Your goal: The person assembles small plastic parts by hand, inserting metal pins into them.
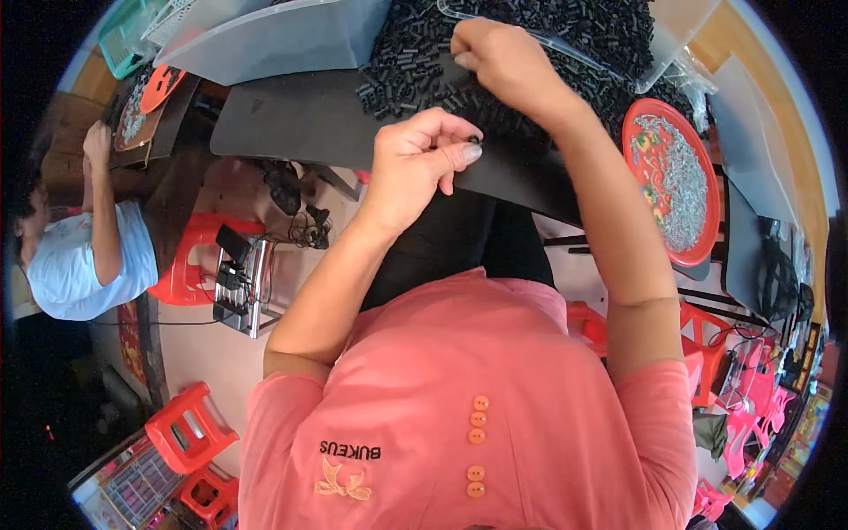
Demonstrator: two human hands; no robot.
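Note:
Between the thumb and fingertips of my left hand is a small black plastic piece, mostly covered by the fingers. That hand is held over the near edge of the black table. Farther off, my right hand is at a large heap of small black tubular parts, its fingers curled together. Whatever it may grip is hidden by the fingers. A clear plastic rim crosses the heap just beyond the right hand.
A translucent bin stands at the far left. On the right, a red tray holds many small silvery pieces. A co-worker sits to the left near an orange-red plate. Red stools and a metal stand are on the floor.

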